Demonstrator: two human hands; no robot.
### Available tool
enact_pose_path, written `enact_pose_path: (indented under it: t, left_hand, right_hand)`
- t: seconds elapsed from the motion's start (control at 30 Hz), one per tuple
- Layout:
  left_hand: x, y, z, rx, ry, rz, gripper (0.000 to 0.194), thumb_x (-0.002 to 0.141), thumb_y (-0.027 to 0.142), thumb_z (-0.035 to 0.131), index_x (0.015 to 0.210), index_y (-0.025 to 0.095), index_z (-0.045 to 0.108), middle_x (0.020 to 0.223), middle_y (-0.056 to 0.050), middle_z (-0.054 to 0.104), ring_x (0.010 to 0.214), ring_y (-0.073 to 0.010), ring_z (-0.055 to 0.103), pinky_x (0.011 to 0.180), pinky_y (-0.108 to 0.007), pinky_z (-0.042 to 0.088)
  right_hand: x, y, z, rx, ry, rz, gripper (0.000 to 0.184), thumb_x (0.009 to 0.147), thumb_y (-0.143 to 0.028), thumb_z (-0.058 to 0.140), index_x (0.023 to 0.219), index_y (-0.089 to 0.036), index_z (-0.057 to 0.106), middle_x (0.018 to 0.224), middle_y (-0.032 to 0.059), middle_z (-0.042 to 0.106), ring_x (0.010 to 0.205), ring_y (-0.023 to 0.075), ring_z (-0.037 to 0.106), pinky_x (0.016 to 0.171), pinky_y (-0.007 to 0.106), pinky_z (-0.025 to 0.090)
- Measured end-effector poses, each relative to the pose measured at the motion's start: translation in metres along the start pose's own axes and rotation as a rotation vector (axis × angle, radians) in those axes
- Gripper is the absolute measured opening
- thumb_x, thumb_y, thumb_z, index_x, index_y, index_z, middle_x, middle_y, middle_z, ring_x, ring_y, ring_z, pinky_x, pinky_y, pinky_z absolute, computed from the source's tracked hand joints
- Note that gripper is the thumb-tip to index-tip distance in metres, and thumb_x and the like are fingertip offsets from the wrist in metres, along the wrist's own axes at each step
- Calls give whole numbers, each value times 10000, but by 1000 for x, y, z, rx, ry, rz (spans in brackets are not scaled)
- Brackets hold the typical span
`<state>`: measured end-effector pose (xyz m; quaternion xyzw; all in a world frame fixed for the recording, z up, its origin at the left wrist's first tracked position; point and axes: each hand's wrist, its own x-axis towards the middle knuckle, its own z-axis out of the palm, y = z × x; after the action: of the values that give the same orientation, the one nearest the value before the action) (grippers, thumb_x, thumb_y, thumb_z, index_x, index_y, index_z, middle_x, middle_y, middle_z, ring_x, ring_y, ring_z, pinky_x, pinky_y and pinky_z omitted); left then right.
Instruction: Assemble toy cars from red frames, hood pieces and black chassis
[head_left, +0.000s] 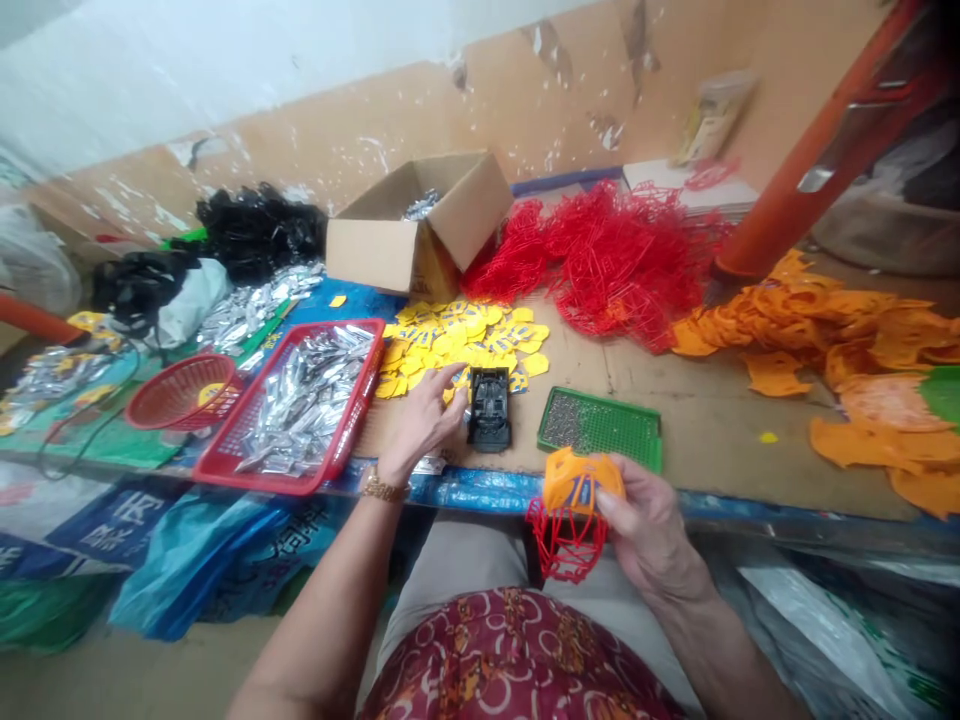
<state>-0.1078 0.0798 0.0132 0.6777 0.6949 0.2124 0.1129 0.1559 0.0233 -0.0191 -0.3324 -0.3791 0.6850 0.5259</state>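
Observation:
My left hand (424, 420) rests at the table's front edge, its fingers spread over the edge of a pile of yellow plastic tags (465, 340). A black plastic toy car body (490, 410) stands just right of those fingers. My right hand (645, 525) is raised off the table, gripping an orange plastic piece (577, 480) joined to a red plastic lattice cage (562, 540). The cage hangs below the table's edge. A gold bracelet (384, 488) circles my left wrist.
A red tray of silver foil packets (352, 385) lies left of my left hand, with a round red basket (180, 392) beyond it. Ahead are a green perforated tray (600, 428), a cardboard box (390, 250), a heap of red lattices (615, 265) and orange pieces (825, 330).

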Motion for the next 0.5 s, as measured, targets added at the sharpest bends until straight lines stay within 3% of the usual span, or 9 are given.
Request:
enact_pose_path:
  t: [0.1, 0.23, 0.33, 0.4, 0.5]
  left_hand:
    - [-7, -2, -7, 28, -13, 65, 496, 909, 407, 540, 1359, 198, 556, 1110, -100, 611, 985, -243, 618, 913, -369, 476]
    - [-1, 30, 7, 103, 28, -35, 704, 822, 626, 593, 1375, 194, 531, 1095, -132, 628, 1000, -323, 619, 892, -435, 466]
    - [12, 46, 18, -86, -12, -159, 676, 673, 478, 738, 1272, 189, 614, 1068, -139, 652, 977, -355, 624, 873, -462, 458]
    - [17, 44, 14, -181, -6, -198, 650, 682, 387, 690, 1290, 175, 601, 997, -121, 677, 927, -324, 638, 839, -440, 475]
    - [12, 28, -4, -376, 23, -251, 602, 795, 402, 505, 1346, 162, 548, 931, -90, 704, 816, -249, 653, 744, -378, 509]
  right_hand:
    - [0, 2, 0, 6, 11, -2, 221, 717, -387, 816, 838, -219, 737, 707, 3, 675, 601, 108, 594, 580, 205, 521]
    - [-1, 8, 7, -1, 3, 19, 219, 713, -375, 817, 822, -208, 727, 694, 2, 671, 602, 110, 594, 586, 208, 529]
    - [-4, 9, 11, -35, -40, 36, 213, 744, -379, 787, 845, -202, 725, 734, 25, 700, 639, 136, 624, 611, 237, 553]
    - [-7, 6, 10, -49, -46, 37, 216, 752, -377, 779, 875, -206, 732, 747, 30, 708, 649, 144, 634, 613, 240, 559]
    - [-9, -1, 8, -47, -23, 17, 210, 746, -362, 787, 895, -222, 741, 741, 22, 695, 639, 137, 622, 596, 224, 553]
